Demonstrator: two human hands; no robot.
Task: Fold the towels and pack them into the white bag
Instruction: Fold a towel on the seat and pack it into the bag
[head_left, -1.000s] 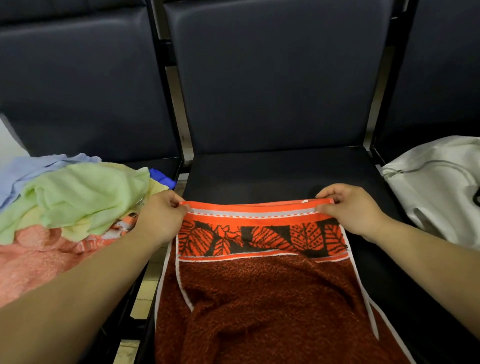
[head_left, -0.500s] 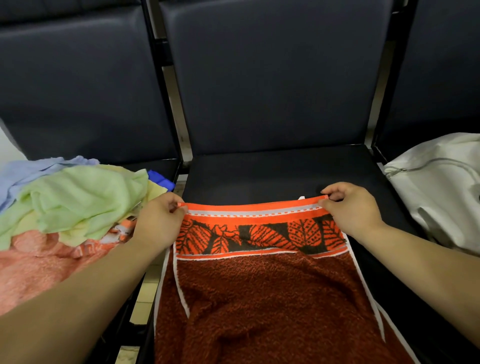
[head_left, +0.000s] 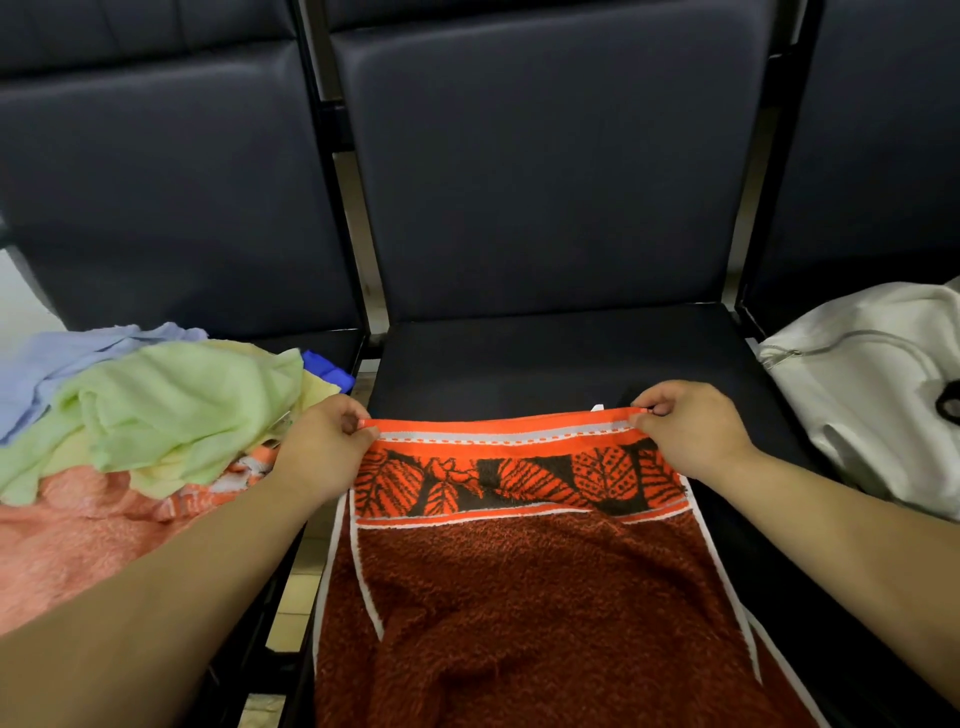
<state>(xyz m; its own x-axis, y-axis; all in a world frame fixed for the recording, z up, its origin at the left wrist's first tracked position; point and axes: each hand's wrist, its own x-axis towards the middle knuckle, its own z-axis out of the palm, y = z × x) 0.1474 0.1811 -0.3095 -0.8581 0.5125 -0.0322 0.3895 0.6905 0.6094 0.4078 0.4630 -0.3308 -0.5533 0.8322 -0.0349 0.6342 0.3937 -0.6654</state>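
The grip on both sides is a pinch clamped on cloth. The left hand (head_left: 322, 447), at centre left of the frame, and the right hand (head_left: 691, 431), at centre right, each hold one corner of the upper hem of the rust-red terry towel with an orange leaf-patterned border and white edging (head_left: 519, 597).

Over the last second little has moved. The hem has crept slightly up the dark padded chair seat (head_left: 519, 364) and is drawn straighter between the hands. A small white tag (head_left: 597, 408) now peeks out behind it near the right hand.

The towel fills the lower centre of the frame, draped from the seat towards the viewer and doubled, with white edges offset along both sides. This looks like squaring up one fold, so folding is at an early stage.

The loose heap of green, blue, yellow and peach towels (head_left: 156, 405) waits at centre left. The white fabric bag (head_left: 857, 405) sits at the right edge, well apart from the hands.
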